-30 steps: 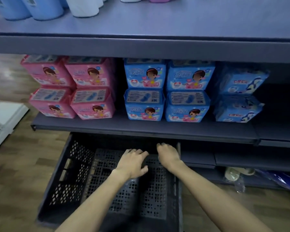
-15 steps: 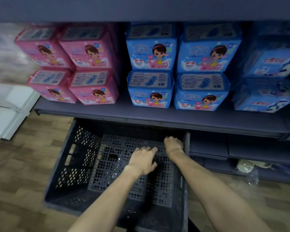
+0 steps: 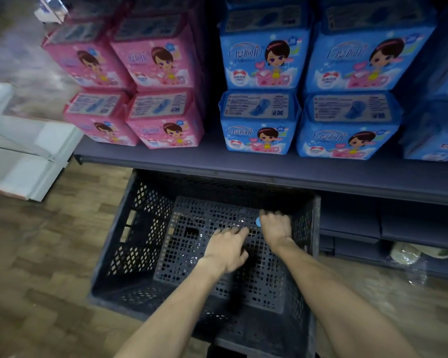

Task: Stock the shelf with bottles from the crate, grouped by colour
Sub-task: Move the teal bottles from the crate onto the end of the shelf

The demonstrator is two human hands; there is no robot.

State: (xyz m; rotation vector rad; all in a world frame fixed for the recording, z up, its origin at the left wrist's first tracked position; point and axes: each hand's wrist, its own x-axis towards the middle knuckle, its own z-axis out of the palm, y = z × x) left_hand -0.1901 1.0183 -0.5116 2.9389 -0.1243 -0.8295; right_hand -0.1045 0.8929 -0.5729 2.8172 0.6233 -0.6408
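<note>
A dark perforated crate stands on the floor under the shelf. On its bottom lies a clear plastic bottle with a blue cap, hard to see apart from its glints. My left hand lies over the bottle's body with fingers curled around it. My right hand is closed at the cap end; its fingertips are hidden. The dark shelf board runs just above the crate.
Pink packs are stacked at the left of the shelf and blue packs to their right. A white shelf unit stands at left on the wooden floor. Crumpled plastic lies on the low shelf at right.
My head has dropped and moved closer, so the upper shelf has left view. Both hands have reached deeper into the crate and closed around the clear bottle.
</note>
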